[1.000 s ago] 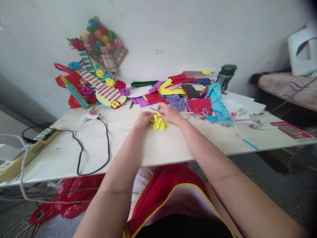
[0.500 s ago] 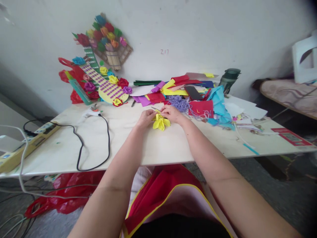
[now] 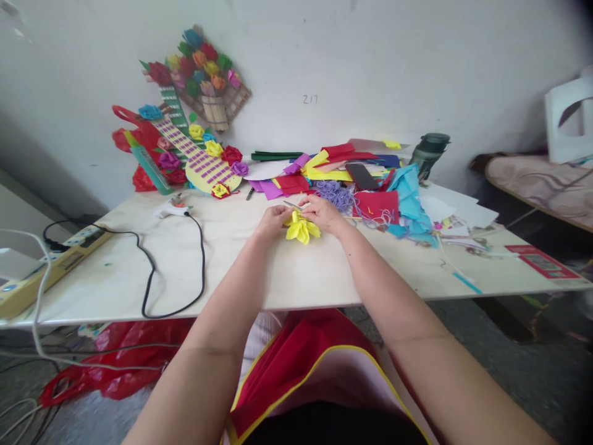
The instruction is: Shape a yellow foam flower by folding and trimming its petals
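Note:
A yellow paper flower (image 3: 303,230) hangs petals toward me, just above the white table. My left hand (image 3: 274,221) is closed, its thumb and fingers pinching the flower's upper left side. Closed too, my right hand (image 3: 323,213) has its fingertips at the top of the flower. A slim grey pointed metal tool (image 3: 291,205) juts leftward from the right fingers over the flower; its handle is hidden in the hand, so its exact kind cannot be made out. Behind the right hand lies a tangle of purple yarn (image 3: 334,194).
Coloured paper sheets (image 3: 291,183), a phone (image 3: 362,177) and a dark green bottle (image 3: 430,154) lie or stand at the back. A guitar-shaped craft (image 3: 206,176) with paper flowers leans on the wall. Left are a black cable (image 3: 148,272), a glue gun (image 3: 172,207) and a power strip (image 3: 69,262).
The view has shifted slightly. Both hands stay at the flower in nearly the same pose, and slightly more of the grey tool shows.

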`<state>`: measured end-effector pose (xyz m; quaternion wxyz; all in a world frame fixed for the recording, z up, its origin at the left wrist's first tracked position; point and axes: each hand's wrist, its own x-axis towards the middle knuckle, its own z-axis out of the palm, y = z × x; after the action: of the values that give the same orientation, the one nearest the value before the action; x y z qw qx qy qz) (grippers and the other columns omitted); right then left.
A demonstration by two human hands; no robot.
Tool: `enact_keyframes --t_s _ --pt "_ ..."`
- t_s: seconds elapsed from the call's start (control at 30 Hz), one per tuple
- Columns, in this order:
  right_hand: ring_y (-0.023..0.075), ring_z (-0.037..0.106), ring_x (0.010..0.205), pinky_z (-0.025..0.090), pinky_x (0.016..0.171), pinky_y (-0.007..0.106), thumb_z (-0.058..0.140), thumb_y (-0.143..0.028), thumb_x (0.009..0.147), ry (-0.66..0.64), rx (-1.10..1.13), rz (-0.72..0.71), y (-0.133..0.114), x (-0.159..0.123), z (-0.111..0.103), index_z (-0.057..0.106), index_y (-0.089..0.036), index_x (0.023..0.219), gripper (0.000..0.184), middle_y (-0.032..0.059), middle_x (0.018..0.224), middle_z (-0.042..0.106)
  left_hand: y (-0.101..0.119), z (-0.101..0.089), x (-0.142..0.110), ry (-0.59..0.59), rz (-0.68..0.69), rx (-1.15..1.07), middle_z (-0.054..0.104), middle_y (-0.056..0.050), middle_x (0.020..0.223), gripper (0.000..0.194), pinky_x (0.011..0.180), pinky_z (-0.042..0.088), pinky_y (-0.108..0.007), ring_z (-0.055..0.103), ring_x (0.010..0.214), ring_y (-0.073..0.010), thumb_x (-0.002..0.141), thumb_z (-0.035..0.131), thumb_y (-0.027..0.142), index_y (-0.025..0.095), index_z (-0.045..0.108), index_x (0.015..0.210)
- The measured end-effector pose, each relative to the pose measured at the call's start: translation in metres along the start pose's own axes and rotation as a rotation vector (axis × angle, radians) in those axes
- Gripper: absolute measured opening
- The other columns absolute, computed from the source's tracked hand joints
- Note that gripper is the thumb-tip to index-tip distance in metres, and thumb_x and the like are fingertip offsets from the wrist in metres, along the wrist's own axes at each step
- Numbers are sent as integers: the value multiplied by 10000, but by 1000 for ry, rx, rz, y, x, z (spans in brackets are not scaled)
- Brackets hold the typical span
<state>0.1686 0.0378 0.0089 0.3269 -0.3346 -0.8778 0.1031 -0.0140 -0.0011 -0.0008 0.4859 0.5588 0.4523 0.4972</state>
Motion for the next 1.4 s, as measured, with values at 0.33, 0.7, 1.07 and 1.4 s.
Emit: enact_keyframes --t_s 0.33,0.7,1.07,1.4 --pt "189 630 935 477 840 324 581 -216 826 -41 -52 -73 -9 -1 0 752 -180 828 175 81 1193 655 8 2 -2 51 -219 -211 604 -22 593 172 497 469 -238 566 512 -121 628 738 211 117 603 677" --pt "166 631 926 480 833 294 570 -236 849 -26 -60 -103 -16 -4 3 745 -196 837 180 59 1199 657 14 4 -5 121 -243 -164 512 25 471 267 430 394 -221 490 416 -94 601 781 196 142 521 567" --pt "176 634 938 475 831 297 553 -231 855 -51 -89 -115 -21 -4 1 746 -192 828 199 62 1213 658 12 2 -3 148 -260 -121 514 21 467 298 432 377 -219 485 406 -92 639 789 218 154 507 567" --pt "176 628 920 463 833 301 574 -213 843 -50 -114 -50 -19 -4 2 736 -187 820 165 72 1223 642 10 -1 -4 56 -163 -225 626 5 659 287 449 411 -206 566 501 -107 711 736 317 166 646 937"
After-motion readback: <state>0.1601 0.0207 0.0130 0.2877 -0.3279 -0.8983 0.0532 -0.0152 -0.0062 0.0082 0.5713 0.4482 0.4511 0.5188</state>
